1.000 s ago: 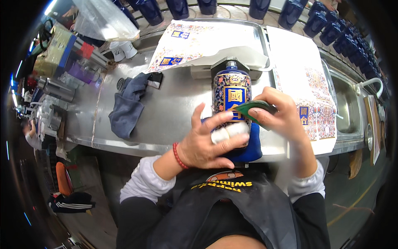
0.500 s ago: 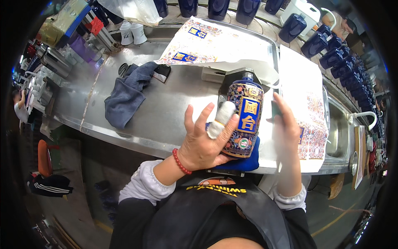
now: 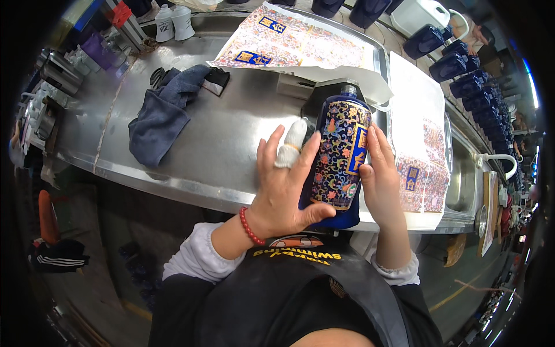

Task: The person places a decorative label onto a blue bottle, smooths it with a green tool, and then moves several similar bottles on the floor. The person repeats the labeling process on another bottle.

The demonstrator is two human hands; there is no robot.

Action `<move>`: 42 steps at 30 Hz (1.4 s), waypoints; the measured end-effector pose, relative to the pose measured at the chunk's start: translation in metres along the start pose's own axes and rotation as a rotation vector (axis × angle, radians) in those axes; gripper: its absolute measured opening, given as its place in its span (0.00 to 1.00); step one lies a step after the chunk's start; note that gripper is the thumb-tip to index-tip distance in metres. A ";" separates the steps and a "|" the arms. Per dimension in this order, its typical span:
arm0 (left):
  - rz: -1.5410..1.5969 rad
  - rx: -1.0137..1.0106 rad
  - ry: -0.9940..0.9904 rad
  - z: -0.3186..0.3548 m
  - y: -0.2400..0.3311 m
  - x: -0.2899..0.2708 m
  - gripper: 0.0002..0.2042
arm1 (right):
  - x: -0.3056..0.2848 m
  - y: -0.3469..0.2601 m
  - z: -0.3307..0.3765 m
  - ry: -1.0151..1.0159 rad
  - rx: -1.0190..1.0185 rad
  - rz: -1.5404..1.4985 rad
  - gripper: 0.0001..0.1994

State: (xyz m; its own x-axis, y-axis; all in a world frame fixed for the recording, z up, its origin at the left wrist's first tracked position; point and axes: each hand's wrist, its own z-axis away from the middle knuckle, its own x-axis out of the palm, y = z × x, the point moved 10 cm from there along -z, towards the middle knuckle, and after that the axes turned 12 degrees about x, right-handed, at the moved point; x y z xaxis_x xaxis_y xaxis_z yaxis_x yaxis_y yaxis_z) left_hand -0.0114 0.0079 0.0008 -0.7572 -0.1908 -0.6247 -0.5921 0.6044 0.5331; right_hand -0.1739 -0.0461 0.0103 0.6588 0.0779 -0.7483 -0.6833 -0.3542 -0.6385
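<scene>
Spanning the scene: steel workbench (image 3: pixel 219 150), running from far left to the sink at right.
Label sheets: a printed sheet of patterned labels (image 3: pixel 295 40) at the far edge, another sheet (image 3: pixel 425 156) just right of the bottle.
Cloth: dark blue rag (image 3: pixel 162 115) crumpled on the bench, well left of the hands.
Bottle: dark blue glazed bottle (image 3: pixel 338 153) with a floral wrap label, tilted, its base at the bench's near edge.
Left hand (image 3: pixel 283 191): fingers spread, palm and thumb cupping the bottle's left side and base; one finger wears a white wrap.
Right hand (image 3: pixel 378 173): flat against the bottle's right side, fingers pressing the label's edge.
Handling: likely heavy, rigid, breakable and slick on the glaze; best held at the base and mid-body with both palms.
Label seam: hidden behind the right fingers, so cannot tell if it is fully stuck.
</scene>
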 end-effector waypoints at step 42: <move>0.062 -0.074 0.048 -0.043 -0.033 0.008 0.45 | 0.000 -0.009 -0.001 -0.037 -0.023 -0.047 0.27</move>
State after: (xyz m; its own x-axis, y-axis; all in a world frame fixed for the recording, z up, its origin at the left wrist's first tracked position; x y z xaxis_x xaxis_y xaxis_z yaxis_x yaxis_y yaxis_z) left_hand -0.0101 -0.0472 0.0029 -0.8044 -0.1925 -0.5621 -0.5610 0.5575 0.6119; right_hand -0.1679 -0.0437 0.0163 0.6776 0.1290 -0.7240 -0.6441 -0.3709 -0.6690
